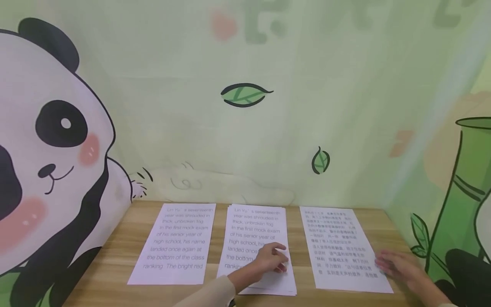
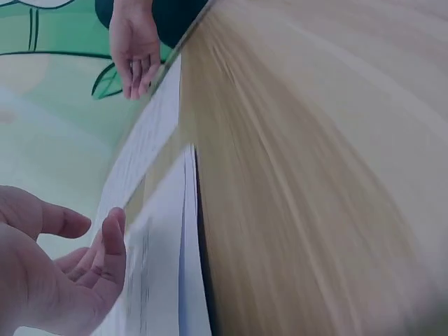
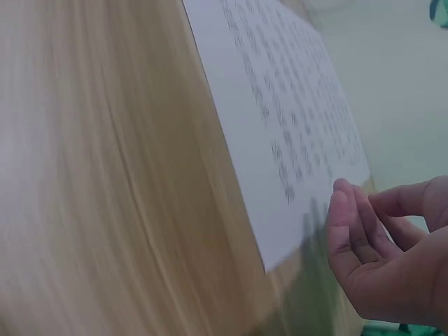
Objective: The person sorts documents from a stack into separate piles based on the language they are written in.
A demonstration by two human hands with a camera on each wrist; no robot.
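Three lots of printed paper lie side by side on a wood-grain table. My left hand (image 1: 270, 258) hovers over the middle stack of English-printed sheets (image 1: 264, 285), its fingers loosely bent with nothing between them; in the left wrist view the thumb stands apart from the fingers, and the stack (image 2: 157, 245) shows several layers at its edge. On the right, my right hand (image 1: 399, 265) is beside the edge of a sheet of Chinese text (image 1: 341, 256). Its fingers are relaxed and hold nothing in the right wrist view; whether they touch the sheet (image 3: 245, 168) I cannot tell.
At the left lies another English-printed sheet (image 1: 174, 245). The wooden table (image 1: 109, 256) ends at the back against a green fabric wall (image 1: 184, 128) printed with a panda, leaves and bamboo. The printed cloth also rises at both sides.
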